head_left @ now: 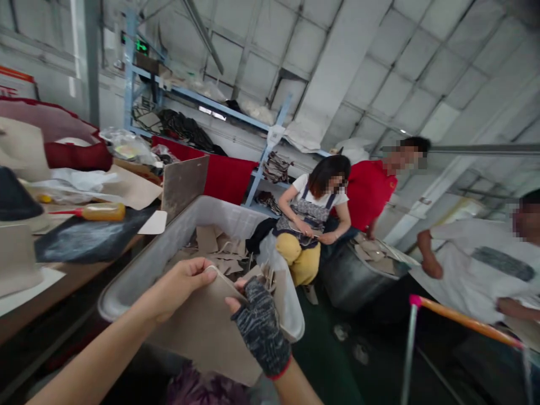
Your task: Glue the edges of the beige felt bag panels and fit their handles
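A flat beige sheet (206, 334), like leather or stiff fabric, hangs between my hands in front of my lap. My left hand (179, 287) is bare and pinches its upper edge with thumb and fingers. On my right hand (261, 326) is a dark grey fingerless knit glove with a red cuff. Its thumb and fingers close on the right end of that same edge. Just beyond the sheet, beige cut pieces (211, 242) lie jumbled in a large whitish plastic bin (120, 287).
At left, a worktable holds a dark slab (90, 239), a yellow-handled tool (103, 212) and loose sheets. A co-worker (314, 208) sits past the bin; two more people are farther right. A dark tub (350, 281) of pieces and an orange-topped metal frame (464, 318) stand right.
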Action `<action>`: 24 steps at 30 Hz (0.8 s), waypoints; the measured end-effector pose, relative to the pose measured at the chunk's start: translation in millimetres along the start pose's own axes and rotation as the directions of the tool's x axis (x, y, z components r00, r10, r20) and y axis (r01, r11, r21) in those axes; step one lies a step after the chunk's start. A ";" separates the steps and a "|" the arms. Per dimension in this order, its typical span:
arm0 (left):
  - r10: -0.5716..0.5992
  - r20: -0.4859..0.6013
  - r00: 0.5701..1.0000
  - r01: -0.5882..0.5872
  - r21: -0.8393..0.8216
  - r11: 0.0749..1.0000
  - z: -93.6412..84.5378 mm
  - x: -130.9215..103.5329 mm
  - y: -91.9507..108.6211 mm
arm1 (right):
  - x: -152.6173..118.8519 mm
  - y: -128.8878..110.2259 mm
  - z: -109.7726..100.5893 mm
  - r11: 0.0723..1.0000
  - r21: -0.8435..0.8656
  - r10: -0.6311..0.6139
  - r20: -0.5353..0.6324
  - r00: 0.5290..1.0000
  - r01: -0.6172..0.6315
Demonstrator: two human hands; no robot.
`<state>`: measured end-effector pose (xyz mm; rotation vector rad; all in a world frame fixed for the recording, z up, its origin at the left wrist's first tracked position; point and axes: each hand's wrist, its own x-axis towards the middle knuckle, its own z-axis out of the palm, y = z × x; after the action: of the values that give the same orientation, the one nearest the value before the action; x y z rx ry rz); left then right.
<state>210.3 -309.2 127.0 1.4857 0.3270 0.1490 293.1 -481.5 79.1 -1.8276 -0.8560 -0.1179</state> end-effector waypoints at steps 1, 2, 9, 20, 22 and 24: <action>-0.004 0.013 1.000 0.004 -0.024 1.000 17.9 -6.8 1.7 | -12.6 0.0 -11.6 1.000 -0.024 -0.005 -0.059 0.998 0.004; -0.008 0.026 1.000 0.009 -0.044 0.999 35.0 -14.0 2.9 | -24.3 -1.2 -23.5 0.999 -0.043 -0.001 -0.098 0.995 -0.003; 0.122 0.182 0.976 -0.140 0.089 0.986 115.8 -62.7 8.1 | -88.6 -14.8 -99.1 0.999 -0.003 -0.047 -0.161 0.986 0.047; 0.222 0.209 0.952 -0.268 0.223 0.937 145.9 -118.8 -0.1 | -144.3 -33.6 -116.0 0.959 -0.190 -0.262 -0.311 0.913 0.211; 0.180 0.212 0.961 -0.216 0.164 0.962 144.3 -125.0 -1.8 | -146.1 -34.3 -112.2 0.941 -0.241 -0.308 -0.321 0.895 0.237; 0.146 0.237 0.961 -0.176 0.114 0.978 141.8 -128.9 -1.1 | -145.1 -35.3 -109.5 0.936 -0.247 -0.325 -0.330 0.886 0.251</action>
<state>131.3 -482.4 149.0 1.6447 0.0303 0.0868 198.2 -640.3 87.5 -1.7673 -0.8647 -0.7388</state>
